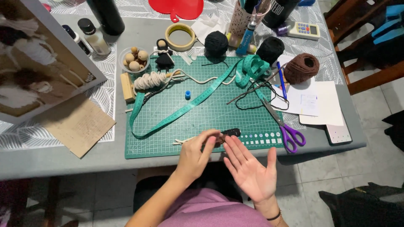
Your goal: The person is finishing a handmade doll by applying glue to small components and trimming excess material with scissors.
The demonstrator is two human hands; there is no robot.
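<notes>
Here we list our left hand (194, 152), its fingers pinched shut on a small dark yarn piece (221, 137) with a cream cord (184, 141) trailing left, at the front edge of the green cutting mat (219, 113); our right hand (251, 170) lies open and empty, palm up, just beside it. Further out on the mat and grey tabletop (63, 162): teal measuring tape (185, 110), purple-handled scissors (286, 130), small blue cap (187, 95), black yarn balls (216, 43), brown yarn ball (301, 68), bowl of wooden beads (134, 59), tape roll (180, 36).

White calculator (304, 30), small grey screen, top right of table. White-labelled bottle (94, 36), black cap, top left. Black-labelled cylinder (277, 12) beside calculator.
</notes>
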